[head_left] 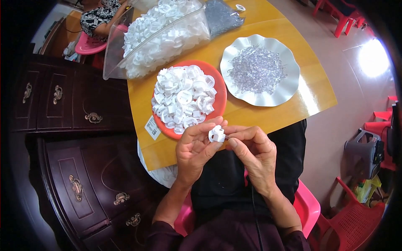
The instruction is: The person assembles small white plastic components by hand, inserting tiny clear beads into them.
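White part, curved, with openings, pinched in left hand; right hand grips thin clear pin against it. White label beside orange plate, print illegible.

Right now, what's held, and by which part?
Left hand: white plastic piece, by its edges. Right hand: slim clear piece, by its right end.

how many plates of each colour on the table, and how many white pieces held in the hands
Orange-red plate: 1
White wavy-edged plate: 1
White piece in left hand fingers: 1
Total: 3
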Demonstrator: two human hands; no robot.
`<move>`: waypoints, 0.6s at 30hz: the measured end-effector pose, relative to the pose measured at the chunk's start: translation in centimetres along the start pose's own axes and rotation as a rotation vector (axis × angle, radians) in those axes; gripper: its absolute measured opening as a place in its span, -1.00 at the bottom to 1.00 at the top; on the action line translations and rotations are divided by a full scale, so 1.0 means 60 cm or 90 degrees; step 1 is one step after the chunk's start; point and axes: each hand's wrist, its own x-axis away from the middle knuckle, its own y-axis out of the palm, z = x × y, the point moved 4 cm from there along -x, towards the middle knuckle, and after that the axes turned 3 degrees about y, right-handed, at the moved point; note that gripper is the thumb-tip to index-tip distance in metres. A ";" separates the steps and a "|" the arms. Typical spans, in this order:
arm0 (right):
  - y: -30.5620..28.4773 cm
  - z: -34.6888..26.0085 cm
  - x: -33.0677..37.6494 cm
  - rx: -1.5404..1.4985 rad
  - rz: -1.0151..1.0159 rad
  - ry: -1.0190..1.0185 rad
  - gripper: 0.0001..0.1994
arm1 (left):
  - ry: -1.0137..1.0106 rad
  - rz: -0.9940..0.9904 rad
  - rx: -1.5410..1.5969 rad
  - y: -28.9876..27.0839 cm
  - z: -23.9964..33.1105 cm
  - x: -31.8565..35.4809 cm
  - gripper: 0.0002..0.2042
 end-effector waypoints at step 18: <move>-0.003 0.000 0.003 0.026 0.008 0.020 -0.92 | 0.079 -0.057 -0.195 -0.003 0.010 0.002 -0.65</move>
